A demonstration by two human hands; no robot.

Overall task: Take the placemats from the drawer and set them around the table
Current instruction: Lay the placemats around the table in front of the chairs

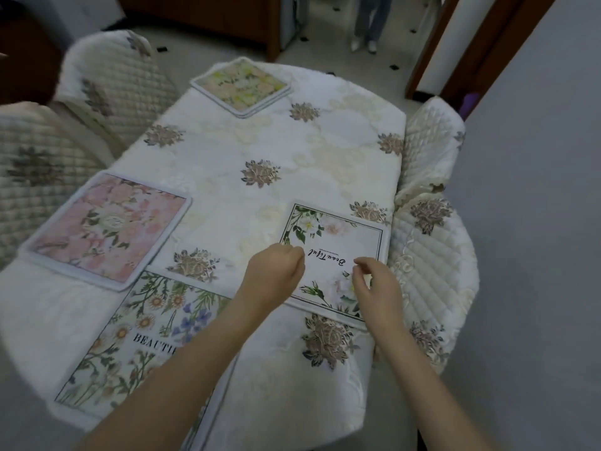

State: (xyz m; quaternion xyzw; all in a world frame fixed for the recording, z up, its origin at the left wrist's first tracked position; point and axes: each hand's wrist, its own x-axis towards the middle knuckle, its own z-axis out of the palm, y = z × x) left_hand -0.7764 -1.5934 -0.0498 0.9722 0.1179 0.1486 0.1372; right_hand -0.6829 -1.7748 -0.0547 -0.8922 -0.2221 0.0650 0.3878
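Observation:
Placemats lie on the white embroidered tablecloth (pixel 260 141). A white mat with green leaves and script lettering (pixel 338 236) sits at the right edge. My left hand (pixel 274 275) hovers over its left side with fingers curled in. My right hand (pixel 374 281) is over its near right corner, thumb and fingertips pinched together; whether they touch the mat is unclear. A pink floral mat (pixel 107 229) lies at the left. A daisy mat with printed lettering (pixel 143 340) lies nearest me, partly under my left forearm. A small stack of yellow-green floral mats (pixel 242 86) sits at the far end.
Quilted cream chairs stand close around the table: two at the left (pixel 113 83) (pixel 29 177), two at the right (pixel 432 148) (pixel 432 278). A person's legs (pixel 369 24) stand on the tiled floor beyond. Dark wooden furniture (pixel 201 17) and a door frame (pixel 455 50) lie behind.

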